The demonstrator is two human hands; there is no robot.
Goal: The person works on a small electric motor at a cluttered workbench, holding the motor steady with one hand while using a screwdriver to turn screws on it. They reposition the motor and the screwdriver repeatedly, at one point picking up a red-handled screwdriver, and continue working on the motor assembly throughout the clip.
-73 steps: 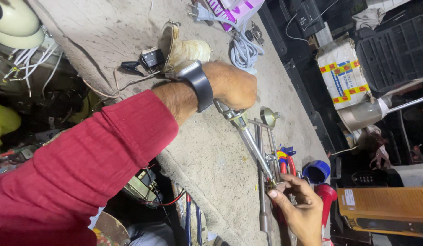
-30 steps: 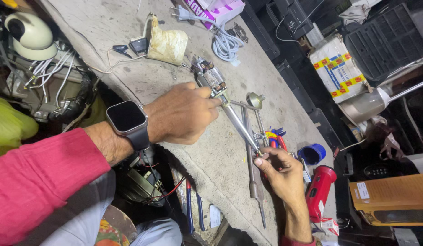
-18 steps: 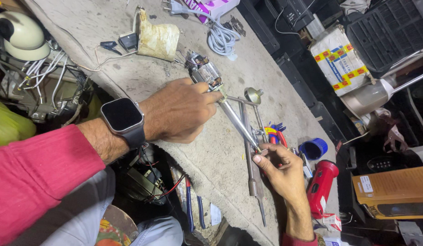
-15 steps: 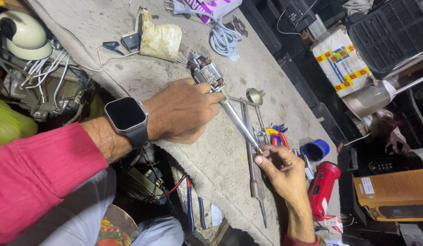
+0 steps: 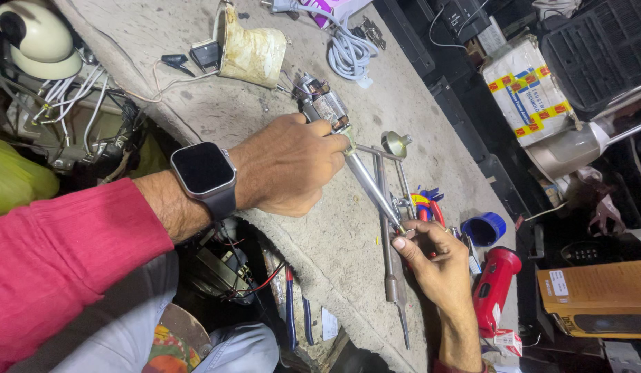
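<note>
Gripping a motor armature (image 5: 320, 103) by its long steel shaft (image 5: 372, 186), left hand (image 5: 289, 166) curled tight, right hand (image 5: 434, 259) fingertips pinching the shaft's far end above the concrete bench (image 5: 334, 262).

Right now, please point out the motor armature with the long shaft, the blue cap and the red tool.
motor armature (image 5: 324, 105), head view, on its wound core beside the left hand.
blue cap (image 5: 483, 228), head view, on its rim.
red tool (image 5: 495, 289), head view, on the middle of its body.
</note>
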